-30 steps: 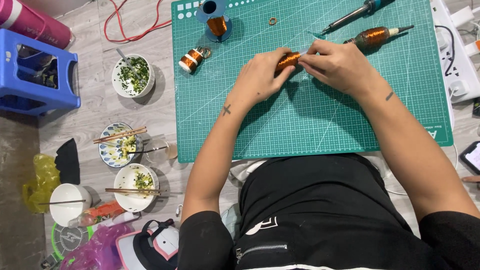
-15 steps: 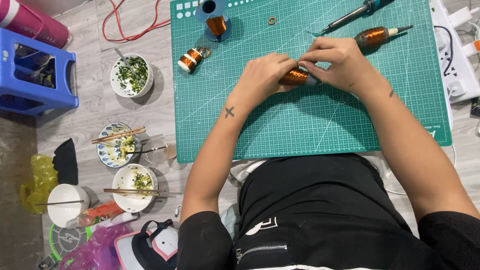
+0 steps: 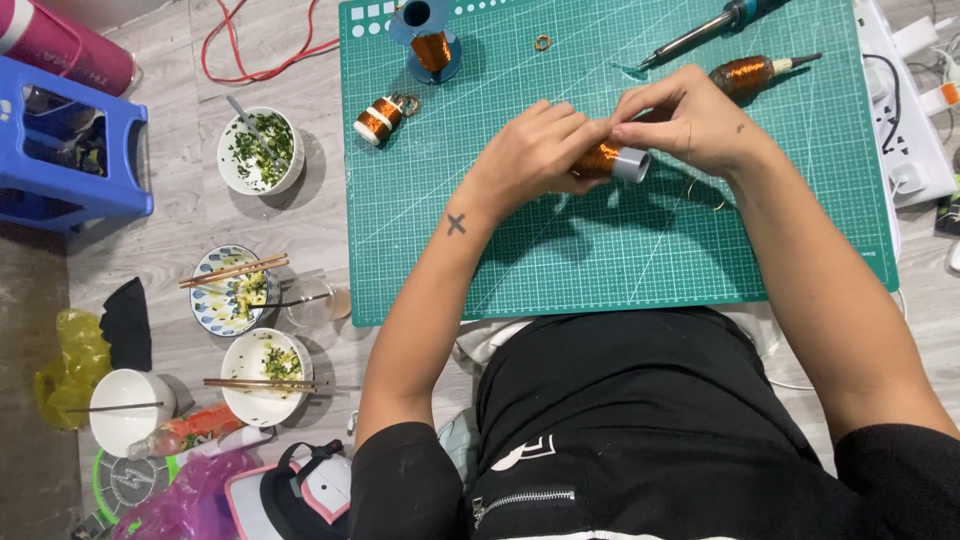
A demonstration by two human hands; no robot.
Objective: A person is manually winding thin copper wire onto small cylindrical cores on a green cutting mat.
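Copper-wound coil (image 3: 608, 160) gripped in curled left hand (image 3: 535, 150); right hand (image 3: 690, 125) fingertips pinched together at its white end.

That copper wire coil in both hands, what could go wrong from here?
The copper wire coil is held above the green cutting mat between the left hand and right hand; a slip could loosen the fine winding. The soldering iron lies just beyond the right hand, so the fingers might brush it.
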